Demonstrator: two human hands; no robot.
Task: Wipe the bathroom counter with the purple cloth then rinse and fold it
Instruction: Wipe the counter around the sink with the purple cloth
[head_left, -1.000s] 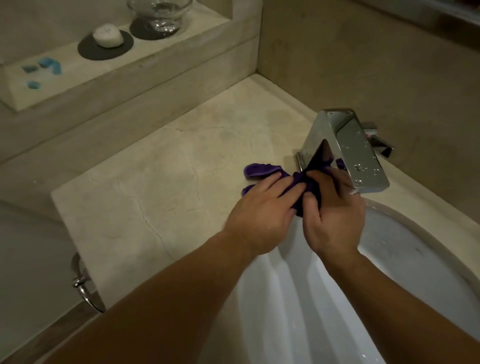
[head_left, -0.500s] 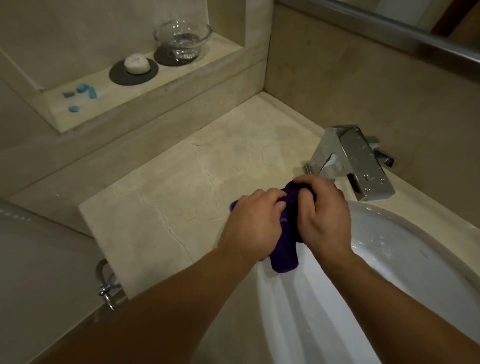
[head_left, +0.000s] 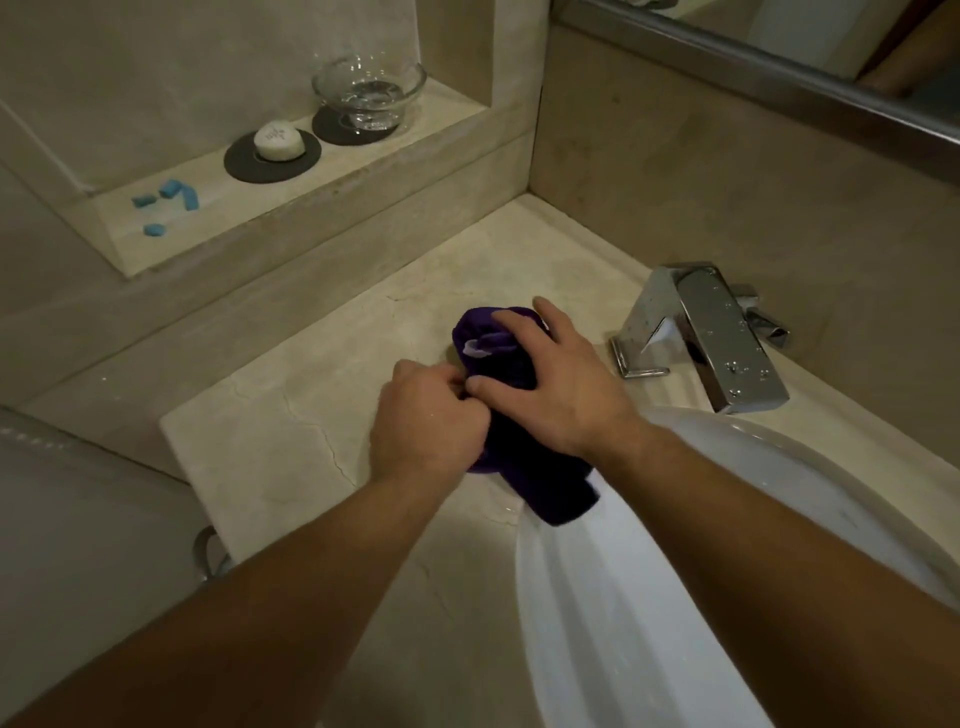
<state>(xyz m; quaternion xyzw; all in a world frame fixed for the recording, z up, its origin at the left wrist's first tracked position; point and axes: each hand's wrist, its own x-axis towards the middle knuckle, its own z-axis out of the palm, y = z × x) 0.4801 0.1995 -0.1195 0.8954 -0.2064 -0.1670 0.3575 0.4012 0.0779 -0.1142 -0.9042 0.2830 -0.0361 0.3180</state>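
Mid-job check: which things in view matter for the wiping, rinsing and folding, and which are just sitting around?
In the job:
purple cloth, pinched by the left hand and pressed by the right hand
counter
faucet
sink basin

Lying about, on the ledge:
soap bar on a dark disc
glass bowl
blue pieces

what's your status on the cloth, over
Left hand grips the purple cloth, right hand spread flat on top. Cloth bunched on the counter, near end over the sink rim. Faucet apart to the right, nothing blocking.
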